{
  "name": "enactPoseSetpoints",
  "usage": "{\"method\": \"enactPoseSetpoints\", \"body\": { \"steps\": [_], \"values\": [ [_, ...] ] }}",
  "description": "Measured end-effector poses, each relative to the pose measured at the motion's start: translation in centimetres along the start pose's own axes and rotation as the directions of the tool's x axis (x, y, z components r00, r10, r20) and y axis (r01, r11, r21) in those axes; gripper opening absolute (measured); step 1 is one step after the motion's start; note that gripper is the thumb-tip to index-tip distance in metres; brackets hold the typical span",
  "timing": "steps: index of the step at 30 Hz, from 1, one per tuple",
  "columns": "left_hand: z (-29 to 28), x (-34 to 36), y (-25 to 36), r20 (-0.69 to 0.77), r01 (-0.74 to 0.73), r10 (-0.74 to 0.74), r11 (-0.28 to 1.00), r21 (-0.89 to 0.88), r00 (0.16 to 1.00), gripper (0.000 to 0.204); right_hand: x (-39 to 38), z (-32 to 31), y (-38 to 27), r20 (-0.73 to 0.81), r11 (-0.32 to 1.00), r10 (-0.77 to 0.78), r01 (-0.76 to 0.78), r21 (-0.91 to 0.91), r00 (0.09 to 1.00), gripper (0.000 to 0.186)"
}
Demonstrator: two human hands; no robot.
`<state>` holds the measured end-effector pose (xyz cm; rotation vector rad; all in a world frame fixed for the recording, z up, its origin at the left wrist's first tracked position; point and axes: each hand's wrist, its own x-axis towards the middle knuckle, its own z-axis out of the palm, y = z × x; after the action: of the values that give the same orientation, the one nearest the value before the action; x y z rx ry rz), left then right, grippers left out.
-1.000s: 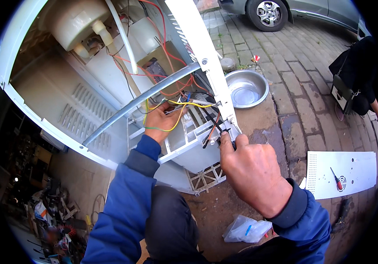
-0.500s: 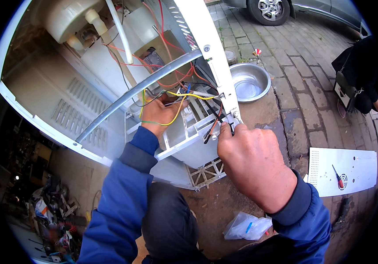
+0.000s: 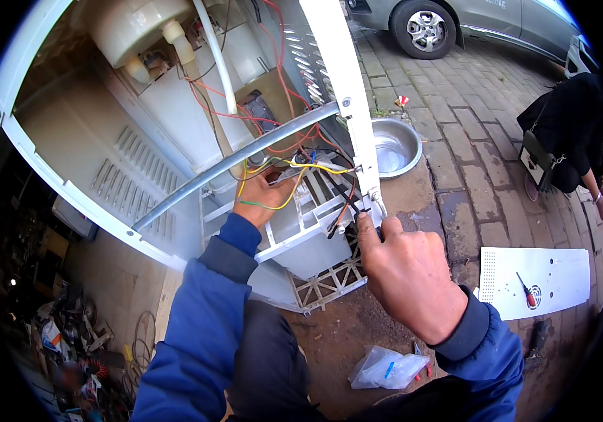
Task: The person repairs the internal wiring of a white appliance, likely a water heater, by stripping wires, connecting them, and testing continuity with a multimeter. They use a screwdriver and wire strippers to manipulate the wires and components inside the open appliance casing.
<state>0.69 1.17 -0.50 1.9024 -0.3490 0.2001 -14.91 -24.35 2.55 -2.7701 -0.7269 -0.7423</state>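
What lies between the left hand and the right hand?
The head view shows the white frame between the left hand and the right hand, with black wires and an orange wire nearer the right hand.

Yellow-green wire (image 3: 329, 169), red wires (image 3: 282, 35)

Blue sleeves (image 3: 203, 337), darker cuffs (image 3: 464, 330), trousers (image 3: 270, 366) seemingly black

Metal bar (image 3: 189, 193) across open cabinet (image 3: 336, 70)
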Motion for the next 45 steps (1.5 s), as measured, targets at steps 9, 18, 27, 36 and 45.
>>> {"method": "enactPoseSetpoints", "body": {
  "steps": [9, 18, 27, 36, 45],
  "values": [
    [0.1, -0.1, 0.5, 0.025, 0.015, -0.017, 0.997, 0.080, 1.000, 0.037, -0.4, 0.5, -0.5, -0.116, 0.981, -0.032, 0.008, -0.194, 0.993, 0.024],
    [-0.1, 0.1, 0.5, 0.023, 0.079, -0.084, 0.985, 0.151, 0.996, 0.040, 0.0, 0.6, 0.4, -0.100, 0.985, -0.075, 0.059, -0.159, 0.992, 0.015],
    [0.5, -0.4, 3.5, 0.009, 0.073, -0.074, 0.957, -0.280, 0.997, 0.060, 0.4, 0.2, 0.1, 0.000, 0.978, -0.099, 0.097, -0.185, 0.995, 0.025],
    [0.9, -0.2, 3.0, -0.027, 0.015, -0.026, 0.933, -0.360, 0.999, 0.058, 0.5, 1.1, -1.0, -0.027, 0.974, -0.084, 0.077, -0.214, 0.996, 0.018],
    [0.4, -0.6, 2.3, -0.056, -0.018, -0.001, 0.939, -0.344, 0.998, 0.063, 0.9, -0.4, -0.6, 0.003, 0.971, -0.071, 0.070, -0.229, 0.997, 0.018]
  ]
}}
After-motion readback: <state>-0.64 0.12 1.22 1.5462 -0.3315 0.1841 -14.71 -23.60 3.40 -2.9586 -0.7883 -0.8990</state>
